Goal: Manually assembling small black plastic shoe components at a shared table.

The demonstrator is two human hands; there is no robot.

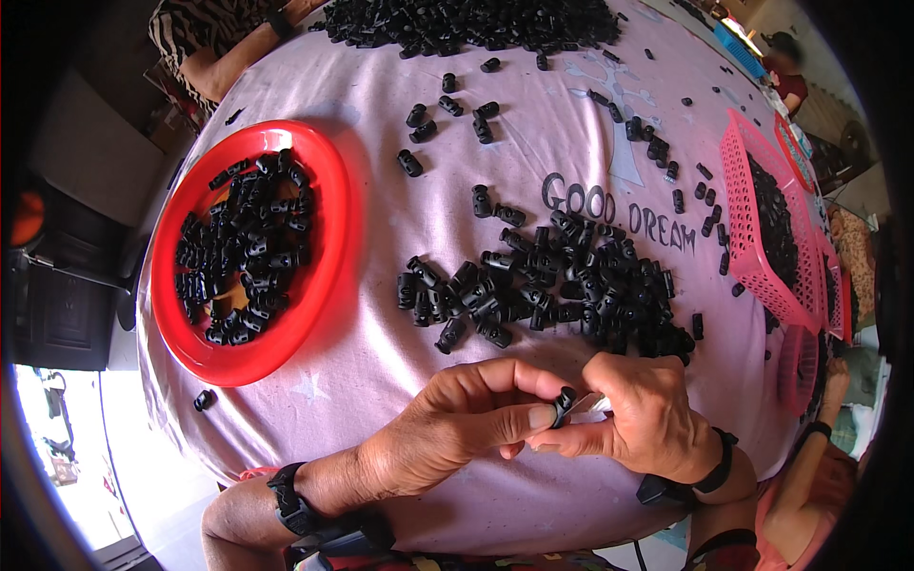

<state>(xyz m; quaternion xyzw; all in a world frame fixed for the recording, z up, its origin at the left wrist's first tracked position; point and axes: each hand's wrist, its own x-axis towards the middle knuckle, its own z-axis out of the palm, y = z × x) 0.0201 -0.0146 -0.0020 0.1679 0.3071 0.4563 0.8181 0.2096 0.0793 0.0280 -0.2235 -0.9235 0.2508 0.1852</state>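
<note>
Between thumb and forefinger, my left hand [457,419] pinches a small black cord lock [564,403], tilted, above the near edge of the table. My right hand [647,414] is closed close beside it on a thin, pale, blade-like piece [592,407], which meets or nearly meets the cord lock. Its exact kind is hard to make out, partly covered by my fingers. Just beyond both hands lies a loose pile of black cord locks [571,285]. To the left, a red round tray [328,257] holds many more of them.
A pink cloth [381,228] covers the table. At the far side rises a large heap of black cord locks [466,24], with stray ones between. Pink plastic baskets [762,257] stand on the right. Other people sit at the far left, far right and near right.
</note>
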